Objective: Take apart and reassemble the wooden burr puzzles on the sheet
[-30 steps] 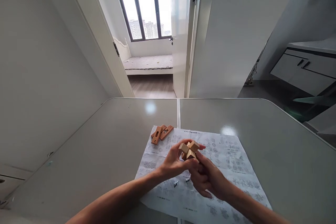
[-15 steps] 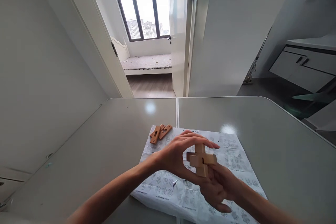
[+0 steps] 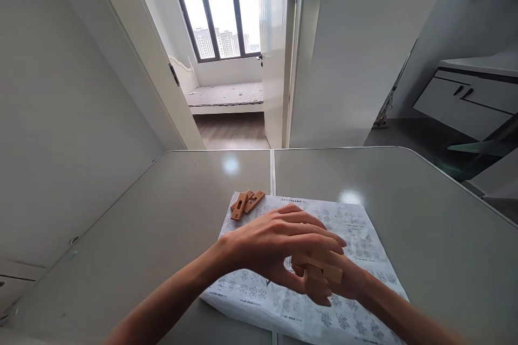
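My left hand (image 3: 279, 242) lies palm down over a small wooden cross-shaped puzzle (image 3: 319, 272), its fingers stretched to the right across the top of the puzzle. Underneath, my right hand (image 3: 343, 280) cups the puzzle from below and is mostly hidden by the left hand. Both hands hover just above a printed instruction sheet (image 3: 356, 232) on the grey table (image 3: 162, 215). Only the lower right part of the puzzle shows.
Several loose wooden puzzle pieces (image 3: 245, 202) lie at the sheet's far left corner. A seam (image 3: 272, 172) splits the table down the middle. Beyond it, an open door (image 3: 273, 48) leads to a room with a window. Cabinets (image 3: 465, 102) stand at the right.
The hands sank toward the sheet and shifted right. My left hand swung from gripping the puzzle's side to lying over its top, hiding most of it.
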Available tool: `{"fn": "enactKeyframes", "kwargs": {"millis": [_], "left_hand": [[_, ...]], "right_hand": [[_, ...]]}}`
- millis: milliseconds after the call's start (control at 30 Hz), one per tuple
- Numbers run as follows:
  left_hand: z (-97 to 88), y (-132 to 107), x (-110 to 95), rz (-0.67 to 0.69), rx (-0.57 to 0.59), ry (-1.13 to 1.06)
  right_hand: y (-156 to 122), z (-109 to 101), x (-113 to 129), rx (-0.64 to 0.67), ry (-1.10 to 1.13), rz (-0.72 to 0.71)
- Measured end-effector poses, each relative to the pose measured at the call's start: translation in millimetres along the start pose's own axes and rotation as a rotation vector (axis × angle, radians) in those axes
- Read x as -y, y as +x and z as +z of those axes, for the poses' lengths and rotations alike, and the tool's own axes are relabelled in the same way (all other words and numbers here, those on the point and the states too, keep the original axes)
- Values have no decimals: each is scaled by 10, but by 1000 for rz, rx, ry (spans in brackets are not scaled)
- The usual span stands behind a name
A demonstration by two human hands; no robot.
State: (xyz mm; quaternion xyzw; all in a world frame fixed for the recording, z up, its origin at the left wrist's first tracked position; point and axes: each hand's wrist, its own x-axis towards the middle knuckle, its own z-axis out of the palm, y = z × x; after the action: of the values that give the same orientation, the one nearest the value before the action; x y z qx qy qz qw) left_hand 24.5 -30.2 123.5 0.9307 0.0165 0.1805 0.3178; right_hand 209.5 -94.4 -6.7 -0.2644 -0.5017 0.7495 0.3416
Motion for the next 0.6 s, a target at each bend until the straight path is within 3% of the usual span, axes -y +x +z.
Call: {"fn": "enactKeyframes", "kwargs": {"millis": [167, 300, 500, 600], "left_hand": [[10, 13, 39, -29, 11, -13], [-34, 1, 112, -52, 17, 35], [-25, -88, 343, -291, -141, 90], [33, -149, 459, -370, -226, 185]], "right_hand": [[41, 77, 116, 23, 260, 80], [67, 36, 130, 49, 268, -18], [138, -96, 92, -252, 314, -131], [191, -137, 38, -342, 308, -182]]}}
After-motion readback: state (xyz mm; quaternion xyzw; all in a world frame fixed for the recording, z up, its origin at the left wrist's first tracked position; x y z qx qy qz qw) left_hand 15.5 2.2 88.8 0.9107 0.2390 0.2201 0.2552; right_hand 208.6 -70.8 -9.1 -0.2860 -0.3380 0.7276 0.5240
